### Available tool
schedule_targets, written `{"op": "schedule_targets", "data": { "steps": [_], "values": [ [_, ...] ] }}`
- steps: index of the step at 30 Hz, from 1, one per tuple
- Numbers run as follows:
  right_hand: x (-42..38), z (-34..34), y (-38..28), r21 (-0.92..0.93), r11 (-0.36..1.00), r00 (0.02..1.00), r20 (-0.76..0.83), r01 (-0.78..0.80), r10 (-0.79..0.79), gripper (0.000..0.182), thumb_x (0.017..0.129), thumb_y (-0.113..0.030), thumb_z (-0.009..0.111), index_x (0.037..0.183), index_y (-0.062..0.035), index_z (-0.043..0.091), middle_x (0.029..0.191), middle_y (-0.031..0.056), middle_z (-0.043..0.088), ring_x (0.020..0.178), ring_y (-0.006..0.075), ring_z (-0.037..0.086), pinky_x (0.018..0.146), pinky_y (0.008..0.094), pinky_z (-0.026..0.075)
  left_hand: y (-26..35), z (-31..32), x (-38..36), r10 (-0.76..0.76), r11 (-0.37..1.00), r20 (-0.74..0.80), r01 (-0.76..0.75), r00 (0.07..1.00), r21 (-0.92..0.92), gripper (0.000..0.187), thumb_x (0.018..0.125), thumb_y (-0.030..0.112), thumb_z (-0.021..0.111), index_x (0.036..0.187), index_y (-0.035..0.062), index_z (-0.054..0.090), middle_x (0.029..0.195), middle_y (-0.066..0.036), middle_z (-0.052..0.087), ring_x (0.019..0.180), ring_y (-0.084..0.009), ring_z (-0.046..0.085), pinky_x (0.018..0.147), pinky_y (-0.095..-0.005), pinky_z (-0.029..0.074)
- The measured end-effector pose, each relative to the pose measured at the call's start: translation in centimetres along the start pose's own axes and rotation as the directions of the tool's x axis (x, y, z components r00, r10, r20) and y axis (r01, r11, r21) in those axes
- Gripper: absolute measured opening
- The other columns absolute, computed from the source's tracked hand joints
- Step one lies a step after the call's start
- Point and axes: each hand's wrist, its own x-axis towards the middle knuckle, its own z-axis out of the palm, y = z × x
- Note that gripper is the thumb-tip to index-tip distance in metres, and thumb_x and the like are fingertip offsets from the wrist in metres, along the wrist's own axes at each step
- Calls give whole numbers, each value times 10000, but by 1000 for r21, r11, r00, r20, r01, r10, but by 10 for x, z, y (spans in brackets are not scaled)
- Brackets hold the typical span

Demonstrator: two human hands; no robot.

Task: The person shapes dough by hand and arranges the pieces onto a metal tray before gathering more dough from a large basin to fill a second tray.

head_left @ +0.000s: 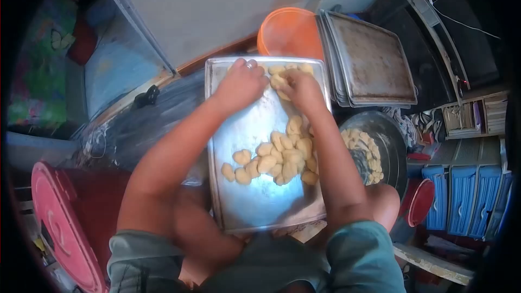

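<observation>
1. Dough pieces point(274, 157): pale lumps heaped mid-tray on the baking tray point(255, 206), more rowed at its far edge. Risk, judged: crowded pieces may stick or deform under pressing hands.
2. Tray: rests across the lap; a knee shift could tip it.
3. Left hand point(241, 84): at tray's far edge, palm down, fingers curled on dough; ring visible.
4. Right hand point(303, 88): beside it, fingers bunched, pinching a piece.
5. Dark pan point(388, 141): right of tray, holding more dough.
6. Stacked trays point(372, 59), orange bowl point(290, 30): beyond tray.
</observation>
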Motion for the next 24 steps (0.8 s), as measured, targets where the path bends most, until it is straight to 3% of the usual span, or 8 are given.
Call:
{"op": "schedule_targets", "data": {
  "steps": [2,5,13,16,18,19,21,24],
  "values": [
    [-11,0,-1,97,992,995,-75,76,-69,397,732,-169,735,1096,-68,613,1054,209,638,992,316,622,848,387,481,0,1,-3,-40,993,-242,11,969,-120,206,742,157,582,911,110,691,1039,-94,632,1028,-200,542,841,-374,383],
    [-22,-3,30,73,996,991,-127,56,-47,415,702,-144,771,1077,-51,620,936,159,670,878,270,656,762,353,506,23,15,12,44,953,-566,-205,823,-224,199,762,153,565,903,108,698,1049,-56,637,1044,-198,541,861,-361,379],
    [-9,-3,39,124,990,968,-251,63,-31,154,763,-87,667,907,-37,689,997,173,638,948,340,616,829,384,484,17,30,13,139,958,-417,-228,898,-172,229,796,109,519,941,124,695,1080,-17,637,1060,-182,539,902,-349,365],
    [-18,-13,30,-109,970,922,-302,218,-242,223,729,-146,719,923,-40,688,1025,176,628,964,336,610,840,384,478,17,31,14,137,965,-371,-208,918,-159,231,808,111,526,977,117,684,1077,-35,635,1052,-196,556,913,-355,371],
    [-40,-28,12,-16,996,996,22,-87,87,281,682,-177,749,923,-47,685,1043,175,624,964,332,606,847,386,470,17,33,14,130,970,-324,-189,937,-155,240,819,116,540,1017,111,676,1070,-46,633,1053,-211,566,922,-358,376],
    [-44,-22,20,-20,996,996,21,-85,86,281,682,-177,749,923,-47,685,1043,175,624,964,332,606,847,386,470,18,34,14,128,971,-357,-189,925,-144,211,806,101,520,955,110,670,1035,-50,635,1007,-205,576,906,-352,378],
    [-47,-9,36,34,976,942,256,217,-219,315,643,-169,764,904,-26,663,914,137,649,868,281,621,797,343,483,21,32,14,132,973,-395,-196,909,-124,193,792,85,501,893,110,663,1000,-54,637,960,-199,587,891,-345,381],
    [-43,-17,41,86,987,981,123,137,-147,260,658,-118,723,888,-22,649,897,131,642,856,273,618,790,346,483,21,29,15,112,978,-328,-163,938,-132,165,785,74,498,848,107,647,950,-59,633,900,-198,595,875,-338,389]
  ]
}}
